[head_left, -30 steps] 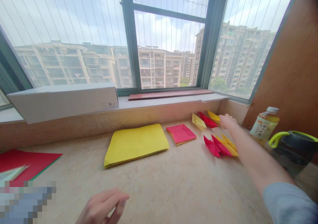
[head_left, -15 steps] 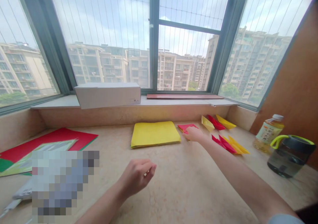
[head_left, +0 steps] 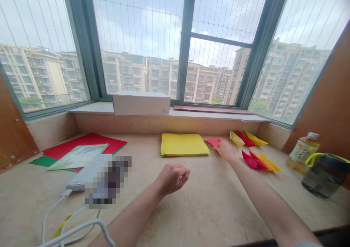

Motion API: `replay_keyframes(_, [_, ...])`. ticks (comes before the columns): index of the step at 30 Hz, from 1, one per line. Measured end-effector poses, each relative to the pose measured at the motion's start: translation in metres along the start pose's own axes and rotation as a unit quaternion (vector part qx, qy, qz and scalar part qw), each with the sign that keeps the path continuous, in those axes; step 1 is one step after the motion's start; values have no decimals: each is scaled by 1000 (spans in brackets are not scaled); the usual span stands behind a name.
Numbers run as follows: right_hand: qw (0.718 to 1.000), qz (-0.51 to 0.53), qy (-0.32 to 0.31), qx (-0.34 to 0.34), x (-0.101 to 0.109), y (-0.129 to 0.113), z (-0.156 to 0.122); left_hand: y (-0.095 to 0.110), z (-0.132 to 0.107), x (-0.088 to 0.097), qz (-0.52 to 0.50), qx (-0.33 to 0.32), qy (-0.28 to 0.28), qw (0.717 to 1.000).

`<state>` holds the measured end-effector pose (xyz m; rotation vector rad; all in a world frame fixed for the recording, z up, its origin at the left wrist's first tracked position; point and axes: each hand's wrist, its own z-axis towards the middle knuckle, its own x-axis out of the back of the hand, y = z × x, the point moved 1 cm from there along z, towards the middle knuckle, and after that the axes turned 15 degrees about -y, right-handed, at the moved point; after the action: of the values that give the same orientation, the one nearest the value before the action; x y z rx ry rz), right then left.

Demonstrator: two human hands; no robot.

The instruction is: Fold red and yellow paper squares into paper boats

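Observation:
My right hand [head_left: 226,151] is stretched out to the back right, its fingers closed at the right edge of a folded red paper [head_left: 213,142] that lies on the counter. Left of that paper lies a stack of yellow paper [head_left: 185,145]. My left hand [head_left: 174,178] is curled loosely in front of the yellow stack, fingers bent toward the thumb, and I see nothing in it. Folded paper boats stand right of my right hand: a red one [head_left: 253,160] with a yellow one [head_left: 269,162] in front, and several behind, among them a pale yellow one [head_left: 236,139].
At the left, red sheets [head_left: 90,143] lie under a pale packet [head_left: 79,155], near a white power bank [head_left: 75,183] with cables [head_left: 43,217] and a blurred-out patch. A drink bottle [head_left: 303,152] and a dark cup [head_left: 324,177] stand right. A white box [head_left: 140,104] sits on the sill.
The view has turned left, so things sit farther right. My right hand has drawn back slightly to the red paper's right edge, showing more of it. My left hand stays curled.

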<state>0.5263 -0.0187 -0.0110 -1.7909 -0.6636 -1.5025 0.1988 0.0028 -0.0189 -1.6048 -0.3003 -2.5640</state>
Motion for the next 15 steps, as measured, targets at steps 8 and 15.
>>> replay_keyframes(8, [981, 90, 129, 112, 22, -25, -30, -1, 4, -4, -154, 87, 16, 984])
replay_keyframes(15, [801, 75, 193, 562, -35, -110, -140, -5, 10, -20, -501, 166, 117, 841])
